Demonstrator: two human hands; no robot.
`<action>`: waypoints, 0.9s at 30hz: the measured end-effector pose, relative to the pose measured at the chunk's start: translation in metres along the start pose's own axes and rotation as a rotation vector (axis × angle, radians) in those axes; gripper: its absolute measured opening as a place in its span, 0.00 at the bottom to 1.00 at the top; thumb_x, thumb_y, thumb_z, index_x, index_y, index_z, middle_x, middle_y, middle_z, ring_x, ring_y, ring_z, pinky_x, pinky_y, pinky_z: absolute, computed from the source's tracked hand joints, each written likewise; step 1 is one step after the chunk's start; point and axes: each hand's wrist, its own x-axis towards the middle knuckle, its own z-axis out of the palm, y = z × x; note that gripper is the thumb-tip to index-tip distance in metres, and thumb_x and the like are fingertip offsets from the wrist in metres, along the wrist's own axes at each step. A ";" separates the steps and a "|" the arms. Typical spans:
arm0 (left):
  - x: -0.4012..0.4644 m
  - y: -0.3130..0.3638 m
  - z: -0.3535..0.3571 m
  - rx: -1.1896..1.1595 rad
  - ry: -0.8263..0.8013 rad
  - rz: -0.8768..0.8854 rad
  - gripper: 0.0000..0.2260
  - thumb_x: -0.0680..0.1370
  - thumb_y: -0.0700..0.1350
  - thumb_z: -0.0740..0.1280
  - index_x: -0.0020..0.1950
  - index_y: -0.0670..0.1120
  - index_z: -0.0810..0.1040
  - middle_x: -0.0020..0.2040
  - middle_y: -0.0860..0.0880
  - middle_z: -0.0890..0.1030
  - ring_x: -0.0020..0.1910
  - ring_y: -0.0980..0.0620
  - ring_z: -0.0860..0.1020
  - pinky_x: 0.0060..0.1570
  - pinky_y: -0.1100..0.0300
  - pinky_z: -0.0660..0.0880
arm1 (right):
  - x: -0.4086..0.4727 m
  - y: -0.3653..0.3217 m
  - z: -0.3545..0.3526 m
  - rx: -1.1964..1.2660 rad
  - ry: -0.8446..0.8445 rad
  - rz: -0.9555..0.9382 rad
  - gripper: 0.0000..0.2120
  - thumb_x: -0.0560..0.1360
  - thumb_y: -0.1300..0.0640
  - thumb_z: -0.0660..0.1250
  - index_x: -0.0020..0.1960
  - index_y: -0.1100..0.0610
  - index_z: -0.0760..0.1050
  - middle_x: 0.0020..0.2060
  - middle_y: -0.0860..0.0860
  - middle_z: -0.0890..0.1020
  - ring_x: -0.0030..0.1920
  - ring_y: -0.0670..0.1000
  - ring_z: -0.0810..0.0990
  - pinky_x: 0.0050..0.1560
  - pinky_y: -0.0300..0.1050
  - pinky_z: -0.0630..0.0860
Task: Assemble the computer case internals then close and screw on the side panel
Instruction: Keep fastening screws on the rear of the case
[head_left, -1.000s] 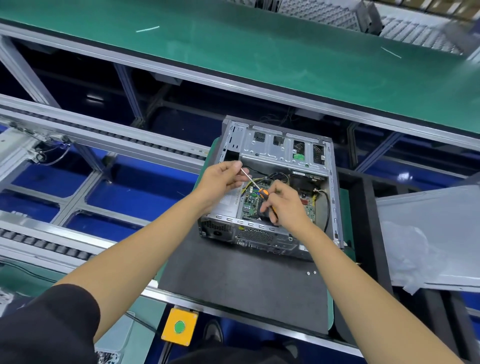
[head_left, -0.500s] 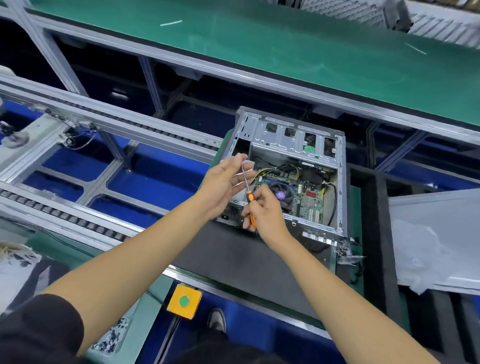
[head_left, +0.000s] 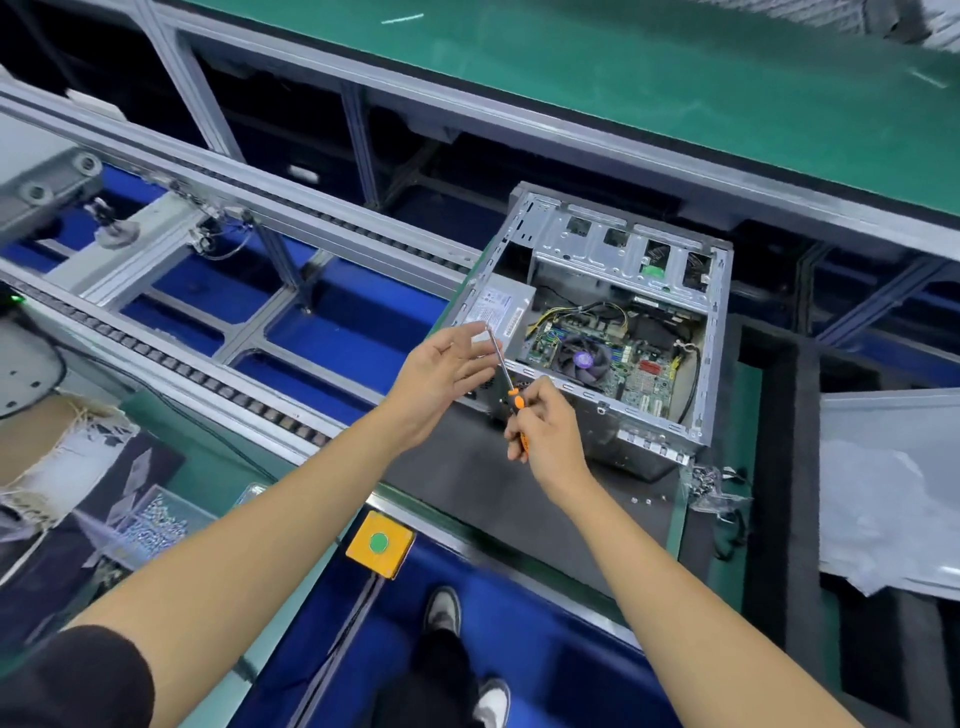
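Observation:
An open grey computer case lies on a black mat, its motherboard, CPU fan and power supply exposed. My right hand grips the orange-and-black handle of a screwdriver just in front of the case's near left corner, shaft pointing up and away. My left hand is held beside the shaft, fingers extended, fingertips touching the shaft near its tip. Whether a screw is on the tip cannot be told.
A light side panel under a plastic sheet lies at the right. A small bag of parts and loose screws sit by the case. Roller conveyor rails run left. A clear box of screws and a yellow button box are near me.
Both hands with the screwdriver have pulled back out of the case toward its near left corner. My view has swung left, so the case now sits further right.

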 end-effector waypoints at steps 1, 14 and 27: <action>-0.004 -0.005 -0.002 0.029 0.027 0.008 0.21 0.81 0.53 0.66 0.69 0.42 0.74 0.61 0.41 0.83 0.62 0.42 0.81 0.60 0.55 0.79 | -0.003 0.006 -0.001 -0.009 -0.002 0.007 0.09 0.69 0.63 0.59 0.38 0.48 0.67 0.28 0.55 0.78 0.22 0.54 0.73 0.23 0.38 0.62; -0.036 -0.071 -0.016 0.138 0.161 -0.011 0.07 0.81 0.43 0.70 0.58 0.43 0.82 0.51 0.41 0.86 0.53 0.43 0.85 0.49 0.58 0.82 | -0.042 0.079 -0.008 -0.188 -0.067 0.045 0.14 0.78 0.68 0.58 0.40 0.51 0.67 0.29 0.54 0.80 0.24 0.53 0.74 0.28 0.42 0.70; -0.024 -0.105 -0.045 0.089 0.130 -0.239 0.07 0.81 0.46 0.71 0.53 0.43 0.83 0.50 0.43 0.86 0.48 0.51 0.85 0.48 0.58 0.82 | -0.038 0.116 0.007 -0.344 0.024 0.018 0.07 0.77 0.58 0.60 0.42 0.49 0.69 0.31 0.49 0.81 0.24 0.49 0.75 0.29 0.44 0.72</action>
